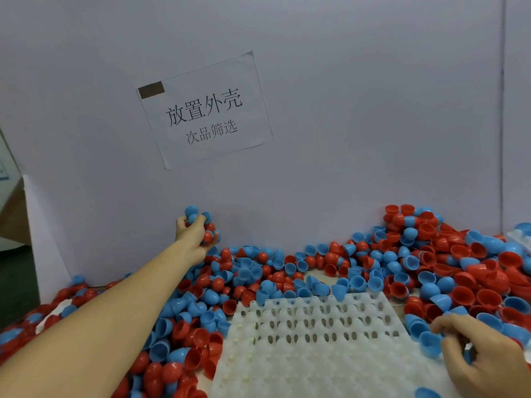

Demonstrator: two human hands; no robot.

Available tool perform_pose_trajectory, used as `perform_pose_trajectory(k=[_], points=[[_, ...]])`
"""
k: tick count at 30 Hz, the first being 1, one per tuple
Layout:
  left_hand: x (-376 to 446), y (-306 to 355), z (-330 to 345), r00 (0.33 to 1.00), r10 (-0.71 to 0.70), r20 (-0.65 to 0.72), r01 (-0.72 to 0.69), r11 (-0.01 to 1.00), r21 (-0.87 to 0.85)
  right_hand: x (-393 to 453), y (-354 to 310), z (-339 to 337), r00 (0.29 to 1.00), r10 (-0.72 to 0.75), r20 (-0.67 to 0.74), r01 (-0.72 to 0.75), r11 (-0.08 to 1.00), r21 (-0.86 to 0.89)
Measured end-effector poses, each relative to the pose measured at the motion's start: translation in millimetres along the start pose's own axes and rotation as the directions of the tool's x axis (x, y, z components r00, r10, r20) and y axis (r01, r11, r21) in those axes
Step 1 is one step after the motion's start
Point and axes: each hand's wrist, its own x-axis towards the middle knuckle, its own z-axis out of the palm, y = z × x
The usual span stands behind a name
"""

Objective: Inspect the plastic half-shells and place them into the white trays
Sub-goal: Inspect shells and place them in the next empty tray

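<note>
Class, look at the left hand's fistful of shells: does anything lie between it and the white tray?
Yes. The left hand holds its shells by the wall; loose shells heaped along the white tray's far edge lie between.

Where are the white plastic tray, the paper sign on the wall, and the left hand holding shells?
White plastic tray [316, 349], head view, on its bare dimpled middle.
Printed paper sign [204, 110], head view, on its large characters.
Left hand [193, 234], head view, on its back, fingers curled round blue and red plastic half-shells [207, 225].
</note>
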Motion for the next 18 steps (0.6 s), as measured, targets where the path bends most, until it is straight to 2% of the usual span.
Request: perform_pose_trajectory(k=[5,10,14,16,18], points=[[-10.1,4.6,-12.0,0.999,0.045,0.019,-0.046,0.998,0.045,-2.6,-13.1,-4.2,0.999,0.039,0.01,-0.04,0.996,0.075],[-47.5,6.4,-28.6,0.985,0.151,0.083,-0.163,0.971,0.175,-0.4,-15.5,-2.6,0.994,-0.011,-0.109,0.018,0.998,0.057],[-88.0,3.6,-54.2,0.976,0.136,0.172,-0.153,0.984,0.088,-3.4,-8.1,-1.8,0.991,0.041,-0.124,-0.042,0.999,-0.006],[-106.6,-3.4,-73.7,0.972,0.117,0.204,-0.124,0.992,0.021,-1.2,-1.2,-8.1,0.998,-0.008,-0.067,0.0,0.993,-0.121],[-121.2,-12.9,-95.0,0.973,0.098,0.211,-0.093,0.995,-0.032,9.3,0.3,-13.6,0.999,-0.023,0.038,0.027,0.992,-0.125]])
